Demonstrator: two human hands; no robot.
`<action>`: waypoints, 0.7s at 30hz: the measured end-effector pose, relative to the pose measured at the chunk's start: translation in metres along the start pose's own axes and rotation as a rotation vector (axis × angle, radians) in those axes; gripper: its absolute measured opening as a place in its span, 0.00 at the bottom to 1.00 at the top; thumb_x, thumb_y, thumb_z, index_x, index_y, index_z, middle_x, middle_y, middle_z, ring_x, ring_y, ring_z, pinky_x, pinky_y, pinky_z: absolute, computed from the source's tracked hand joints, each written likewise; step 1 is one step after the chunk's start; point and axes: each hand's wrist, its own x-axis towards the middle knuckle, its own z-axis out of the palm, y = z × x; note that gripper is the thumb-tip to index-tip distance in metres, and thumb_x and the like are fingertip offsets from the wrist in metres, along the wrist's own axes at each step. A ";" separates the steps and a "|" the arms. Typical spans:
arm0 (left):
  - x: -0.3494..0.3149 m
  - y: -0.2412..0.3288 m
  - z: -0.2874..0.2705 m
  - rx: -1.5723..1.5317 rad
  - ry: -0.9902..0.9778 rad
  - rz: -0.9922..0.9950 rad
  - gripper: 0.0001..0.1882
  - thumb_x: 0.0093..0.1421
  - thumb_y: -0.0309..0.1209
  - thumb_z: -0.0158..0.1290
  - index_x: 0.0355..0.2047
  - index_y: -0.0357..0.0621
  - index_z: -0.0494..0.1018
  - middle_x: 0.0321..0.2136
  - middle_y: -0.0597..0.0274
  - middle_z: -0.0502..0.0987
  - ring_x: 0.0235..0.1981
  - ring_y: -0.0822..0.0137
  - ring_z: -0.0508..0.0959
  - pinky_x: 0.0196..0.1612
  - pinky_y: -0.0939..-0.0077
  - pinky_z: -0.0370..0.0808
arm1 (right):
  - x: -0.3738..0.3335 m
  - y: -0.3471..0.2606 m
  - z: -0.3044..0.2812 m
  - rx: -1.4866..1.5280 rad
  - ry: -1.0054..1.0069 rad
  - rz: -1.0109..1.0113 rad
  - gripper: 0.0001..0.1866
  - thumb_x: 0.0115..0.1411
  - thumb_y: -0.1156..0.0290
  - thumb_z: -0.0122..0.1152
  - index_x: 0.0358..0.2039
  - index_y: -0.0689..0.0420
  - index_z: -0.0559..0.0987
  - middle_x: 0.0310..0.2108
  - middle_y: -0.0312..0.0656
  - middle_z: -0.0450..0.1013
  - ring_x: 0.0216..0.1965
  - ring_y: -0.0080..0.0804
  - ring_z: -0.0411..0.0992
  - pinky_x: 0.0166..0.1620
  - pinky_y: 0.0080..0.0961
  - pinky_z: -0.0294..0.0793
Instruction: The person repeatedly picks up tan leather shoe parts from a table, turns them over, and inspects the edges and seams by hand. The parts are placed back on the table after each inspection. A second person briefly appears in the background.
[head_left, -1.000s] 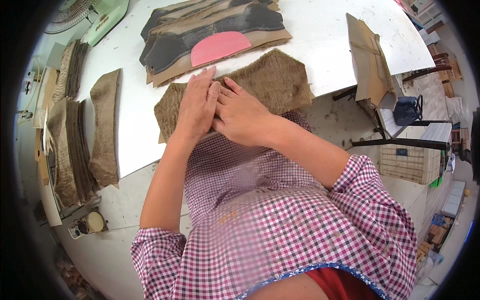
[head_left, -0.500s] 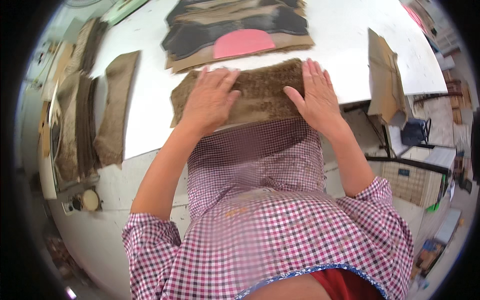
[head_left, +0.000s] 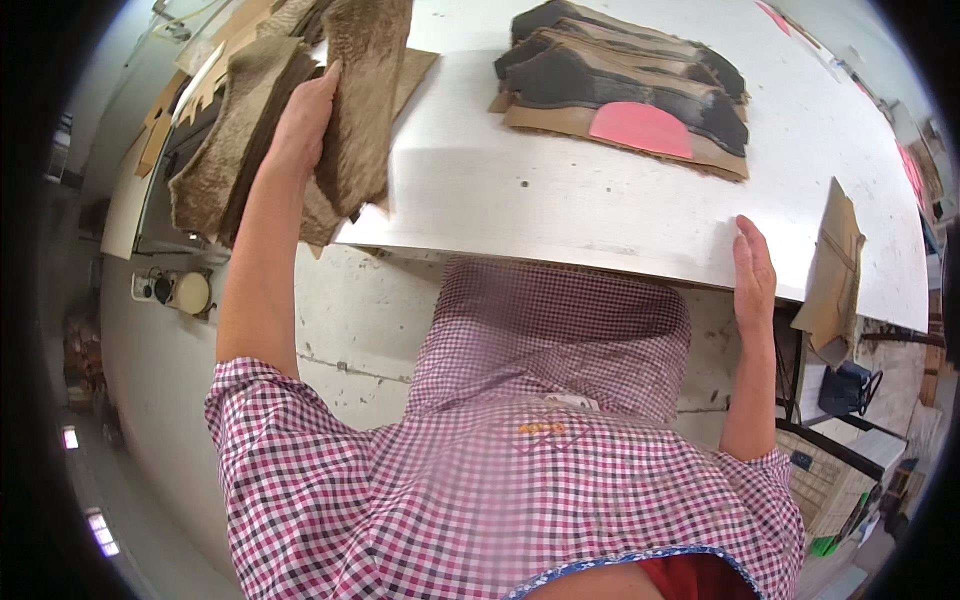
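Observation:
A long brown plush fabric piece [head_left: 362, 105] lies at the left end of the white table, over other brown pieces. My left hand [head_left: 305, 118] is closed on its left edge; part of the fingers is hidden by the fabric. Left of that hand leans a stack of similar plush pieces [head_left: 235, 140]. My right hand [head_left: 754, 265] is at the table's front edge, held sideways, fingers stretched, with nothing in it. At the back lies a pile of brown and dark grey pieces [head_left: 640, 75], topped by a pink half-round piece [head_left: 640, 130].
The white table [head_left: 460, 200] stretches in front of me. A folded brown cardboard-like piece [head_left: 835, 270] hangs over its right edge. Below on the right are a dark bag [head_left: 848, 388] and a pale crate [head_left: 805, 470]. A round-topped stool-like object [head_left: 190, 292] stands low on the left.
Both hands have left the front middle of the table, where they lay flat on a plush piece. My left hand went left to the plush pieces; my right hand moved right. The view has shifted left.

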 end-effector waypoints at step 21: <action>-0.034 0.025 0.033 0.122 0.029 0.049 0.27 0.64 0.48 0.49 0.47 0.32 0.74 0.40 0.55 0.78 0.38 0.66 0.77 0.43 0.65 0.70 | 0.005 0.001 0.013 -0.050 -0.032 -0.107 0.17 0.66 0.63 0.53 0.49 0.62 0.75 0.59 0.51 0.65 0.66 0.43 0.56 0.66 0.34 0.52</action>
